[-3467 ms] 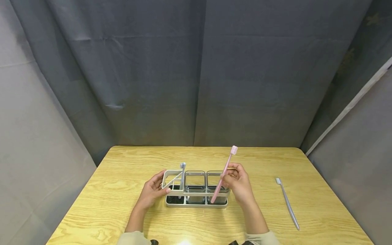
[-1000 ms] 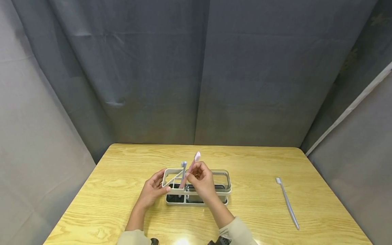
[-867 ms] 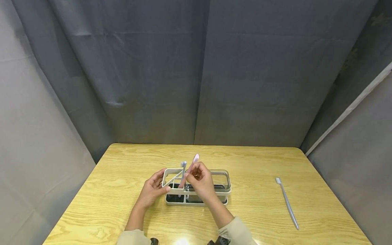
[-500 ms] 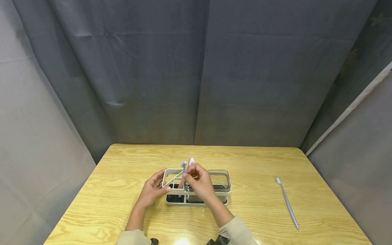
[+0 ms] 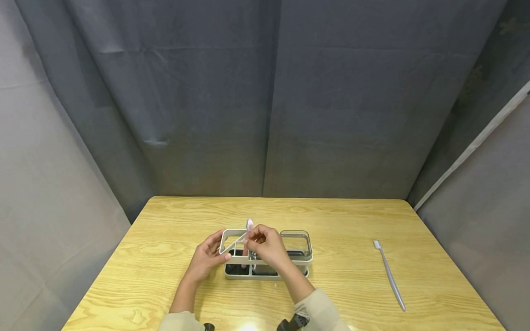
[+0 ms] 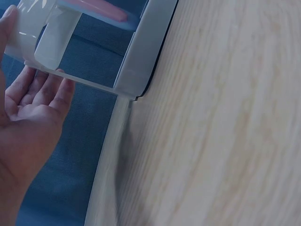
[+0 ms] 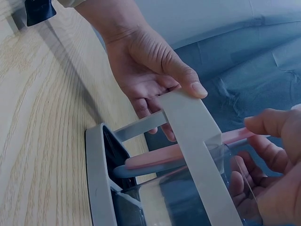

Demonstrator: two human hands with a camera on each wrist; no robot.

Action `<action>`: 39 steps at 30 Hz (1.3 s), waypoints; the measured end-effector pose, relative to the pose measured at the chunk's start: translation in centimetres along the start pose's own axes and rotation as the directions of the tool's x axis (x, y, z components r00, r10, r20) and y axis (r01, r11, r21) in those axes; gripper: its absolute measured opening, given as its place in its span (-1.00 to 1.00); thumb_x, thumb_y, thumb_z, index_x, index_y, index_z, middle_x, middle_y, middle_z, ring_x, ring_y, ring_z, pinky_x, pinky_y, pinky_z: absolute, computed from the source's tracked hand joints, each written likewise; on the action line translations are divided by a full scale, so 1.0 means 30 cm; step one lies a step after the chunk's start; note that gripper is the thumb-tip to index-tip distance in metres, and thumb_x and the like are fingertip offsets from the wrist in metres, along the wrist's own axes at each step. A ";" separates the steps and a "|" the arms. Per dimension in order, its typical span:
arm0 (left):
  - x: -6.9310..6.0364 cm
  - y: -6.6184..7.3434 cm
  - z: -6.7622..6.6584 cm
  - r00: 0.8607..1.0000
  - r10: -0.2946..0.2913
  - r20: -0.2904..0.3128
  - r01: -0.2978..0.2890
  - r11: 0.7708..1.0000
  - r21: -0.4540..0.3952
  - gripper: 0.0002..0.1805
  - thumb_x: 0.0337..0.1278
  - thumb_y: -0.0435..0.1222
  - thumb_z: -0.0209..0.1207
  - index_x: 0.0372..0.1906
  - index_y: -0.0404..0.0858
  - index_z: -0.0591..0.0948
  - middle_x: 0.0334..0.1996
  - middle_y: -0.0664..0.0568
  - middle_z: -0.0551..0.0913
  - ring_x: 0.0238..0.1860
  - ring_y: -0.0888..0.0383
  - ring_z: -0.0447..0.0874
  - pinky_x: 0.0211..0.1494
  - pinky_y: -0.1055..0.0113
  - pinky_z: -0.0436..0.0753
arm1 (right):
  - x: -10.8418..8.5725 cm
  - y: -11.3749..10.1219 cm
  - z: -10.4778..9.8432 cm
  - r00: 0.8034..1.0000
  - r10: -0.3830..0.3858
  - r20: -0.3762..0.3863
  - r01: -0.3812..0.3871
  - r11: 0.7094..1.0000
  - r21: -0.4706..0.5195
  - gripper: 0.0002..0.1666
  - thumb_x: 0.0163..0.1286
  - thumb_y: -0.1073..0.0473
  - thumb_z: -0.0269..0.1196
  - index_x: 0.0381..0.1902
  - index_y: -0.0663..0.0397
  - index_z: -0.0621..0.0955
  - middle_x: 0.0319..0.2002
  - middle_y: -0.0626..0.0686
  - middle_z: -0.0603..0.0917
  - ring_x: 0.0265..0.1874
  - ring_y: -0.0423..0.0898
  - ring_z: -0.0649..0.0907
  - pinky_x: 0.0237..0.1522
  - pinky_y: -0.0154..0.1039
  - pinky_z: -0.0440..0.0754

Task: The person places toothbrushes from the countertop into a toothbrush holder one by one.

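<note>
A: "You've brought the pink toothbrush (image 5: 250, 224) from leaning to nearly upright, so it now stands beside the blue toothbrush (image 7: 141, 171) in the left section of the rack (image 5: 258, 277), lower middle of the frame."

B: "Your right hand (image 5: 269, 248) pinches it; your left hand (image 5: 208, 255) grips the rack's end. You have room on the table (image 5: 341, 248) before the grey toothbrush (image 5: 389, 276), lower right; the far edge lies well behind."

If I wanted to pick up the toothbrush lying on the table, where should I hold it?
I'd pinch the toothbrush around the middle of its handle, coming from above and squeezing across its two long sides. The handle is long and thin, lies flat with nothing touching it, and the bristles sit at the far end.
</note>
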State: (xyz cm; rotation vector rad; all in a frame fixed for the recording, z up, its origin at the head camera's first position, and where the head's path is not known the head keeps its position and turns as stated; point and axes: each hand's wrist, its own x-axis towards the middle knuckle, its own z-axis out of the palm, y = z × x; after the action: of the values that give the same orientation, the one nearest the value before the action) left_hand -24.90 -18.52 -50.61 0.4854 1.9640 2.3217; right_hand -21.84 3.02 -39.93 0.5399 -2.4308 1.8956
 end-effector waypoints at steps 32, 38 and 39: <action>-0.004 -0.009 0.010 0.999 0.029 -0.026 -0.029 0.999 -0.021 -0.19 -0.13 -0.59 0.30 0.32 -0.43 0.23 0.27 -0.32 0.27 0.30 -0.24 0.14 0.20 0.31 0.37 | -0.051 -0.019 -0.123 0.997 -0.002 0.077 -0.004 0.997 0.072 -0.58 0.21 0.40 0.24 0.04 0.33 0.47 -0.11 0.28 0.52 -0.19 0.14 0.53 -0.27 -0.25 0.60; -0.007 -0.007 0.005 1.000 0.017 -0.023 -0.017 1.000 -0.005 -0.21 -0.12 -0.61 0.28 0.32 -0.41 0.25 0.27 -0.31 0.28 0.29 -0.25 0.14 0.19 0.30 0.38 | -0.073 -0.031 -0.188 0.986 -0.028 0.167 0.026 1.000 0.012 -0.55 0.25 0.37 0.23 0.10 0.36 0.46 0.00 0.34 0.50 -0.12 0.20 0.51 -0.18 -0.17 0.59; -0.007 -0.006 0.005 1.000 0.017 -0.022 -0.017 1.000 -0.001 -0.21 -0.12 -0.61 0.28 0.32 -0.41 0.25 0.27 -0.30 0.28 0.29 -0.25 0.15 0.20 0.28 0.38 | -0.074 -0.029 -0.199 0.983 -0.036 0.180 0.035 0.999 0.009 -0.55 0.26 0.36 0.23 0.11 0.36 0.45 0.01 0.33 0.50 -0.10 0.21 0.51 -0.17 -0.17 0.58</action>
State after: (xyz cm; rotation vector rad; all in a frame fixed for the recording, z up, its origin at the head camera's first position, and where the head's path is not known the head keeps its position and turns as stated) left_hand -24.68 -18.39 -50.82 0.4803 1.9753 2.3481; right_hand -20.69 9.06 -38.01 0.7824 -2.5029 1.9198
